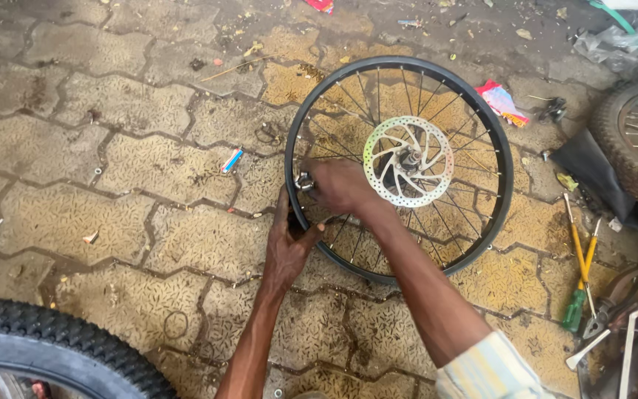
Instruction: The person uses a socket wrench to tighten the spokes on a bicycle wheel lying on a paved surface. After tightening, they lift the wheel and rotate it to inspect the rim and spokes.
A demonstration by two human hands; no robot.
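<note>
A bare black bicycle rim with thin spokes and a silver brake disc at its hub lies on the paved ground. My left hand grips the rim's near-left edge from outside. My right hand reaches in among the spokes at the same left side, fingers closed around a small metal tool at the rim.
A knobby tyre fills the lower left corner. Another tyred wheel lies at the right edge. Yellow-shafted screwdrivers, pliers and metal levers lie at the lower right. A pink wrapper and litter lie beyond the rim.
</note>
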